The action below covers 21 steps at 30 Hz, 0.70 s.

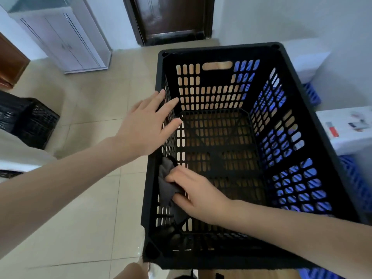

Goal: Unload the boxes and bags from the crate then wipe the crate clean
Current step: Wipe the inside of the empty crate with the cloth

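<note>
While our right hand (194,191) clamps one grey cloth (166,185) on the nine-o'clock wall of one black crate (221,49), our left hand (141,127) spreads straight fingers at its ten-o'clock rim; one white box (346,127) lies at three.

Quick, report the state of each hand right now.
Left hand: open, fingers straight, at the black crate's left rim.
Right hand: closed on a grey cloth, held against the crate's inner left wall.
</note>
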{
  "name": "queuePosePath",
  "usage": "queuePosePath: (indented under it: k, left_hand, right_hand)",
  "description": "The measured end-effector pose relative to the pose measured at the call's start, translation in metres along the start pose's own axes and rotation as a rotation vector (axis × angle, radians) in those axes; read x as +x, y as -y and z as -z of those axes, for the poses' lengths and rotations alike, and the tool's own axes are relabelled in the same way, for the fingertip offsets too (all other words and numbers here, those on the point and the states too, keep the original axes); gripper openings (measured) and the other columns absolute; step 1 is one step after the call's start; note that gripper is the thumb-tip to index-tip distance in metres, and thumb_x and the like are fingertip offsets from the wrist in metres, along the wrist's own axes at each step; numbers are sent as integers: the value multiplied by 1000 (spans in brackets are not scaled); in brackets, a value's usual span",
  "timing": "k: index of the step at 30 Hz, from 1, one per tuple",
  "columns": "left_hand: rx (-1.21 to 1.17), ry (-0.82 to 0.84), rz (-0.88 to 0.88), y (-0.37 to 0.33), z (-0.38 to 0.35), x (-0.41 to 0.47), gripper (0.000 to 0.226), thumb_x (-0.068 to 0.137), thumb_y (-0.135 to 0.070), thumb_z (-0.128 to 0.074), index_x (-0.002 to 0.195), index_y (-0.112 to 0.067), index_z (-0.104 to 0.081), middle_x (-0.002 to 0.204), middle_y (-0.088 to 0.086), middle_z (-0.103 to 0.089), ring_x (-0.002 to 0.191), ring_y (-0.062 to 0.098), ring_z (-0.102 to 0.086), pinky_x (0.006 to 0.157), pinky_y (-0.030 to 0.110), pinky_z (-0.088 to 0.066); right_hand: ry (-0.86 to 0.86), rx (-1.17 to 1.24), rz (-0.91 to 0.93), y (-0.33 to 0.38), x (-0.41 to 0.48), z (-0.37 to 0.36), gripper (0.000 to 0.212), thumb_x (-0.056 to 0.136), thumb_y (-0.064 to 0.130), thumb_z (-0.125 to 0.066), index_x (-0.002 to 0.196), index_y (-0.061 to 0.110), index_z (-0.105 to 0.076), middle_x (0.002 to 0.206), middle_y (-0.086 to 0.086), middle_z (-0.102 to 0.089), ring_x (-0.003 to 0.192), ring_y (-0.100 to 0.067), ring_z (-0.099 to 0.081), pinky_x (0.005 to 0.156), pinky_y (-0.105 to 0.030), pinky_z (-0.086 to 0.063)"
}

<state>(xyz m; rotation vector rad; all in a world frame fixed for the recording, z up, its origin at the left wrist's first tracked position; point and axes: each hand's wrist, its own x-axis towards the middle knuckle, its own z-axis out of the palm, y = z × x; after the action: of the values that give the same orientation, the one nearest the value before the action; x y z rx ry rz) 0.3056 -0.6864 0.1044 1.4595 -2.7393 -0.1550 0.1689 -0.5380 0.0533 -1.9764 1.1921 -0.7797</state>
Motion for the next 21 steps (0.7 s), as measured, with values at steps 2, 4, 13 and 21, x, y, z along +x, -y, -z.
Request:
queuePosePath:
  k: [2, 4, 13, 21]
  left_hand:
    - [-89, 73, -21, -1, -6, -22, 75, 87, -77, -11, 153, -42, -15, 165, -3, 6, 151, 16, 8, 122, 42, -8]
    - [-110, 105, -76, -3, -12, -40, 78, 83, -78, -10, 153, -44, -11, 163, -9, 16, 148, 11, 21, 123, 41, -2]
    - [-200, 20, -69, -6, -15, -50, 64, 96, -60, -14, 154, -36, -17, 164, -10, 4, 147, 8, 21, 120, 33, 2]
    - [-229, 12, -64, -4, -15, -49, 63, 97, -57, -15, 155, -32, -21, 164, -9, 1, 148, 9, 19, 122, 37, -4]
  right_hand:
    - [12, -51, 14, -1, -5, -3, 28, 83, 2, -61, 111, 1, -59, 109, -10, -56, 102, -21, -54, 88, -37, -46]
    - [5, -89, 21, -4, -4, -4, 28, 81, 3, -62, 110, 1, -60, 106, -10, -57, 98, -23, -55, 84, -39, -48]
    - [196, -148, -114, -64, 4, -41, 35, 83, 5, -58, 118, 4, -59, 120, -9, -56, 106, -29, -58, 89, -42, -48]
    - [342, -195, -311, -97, 12, -72, 31, 85, 7, -54, 116, 8, -56, 120, -6, -53, 109, -25, -55, 93, -37, -45]
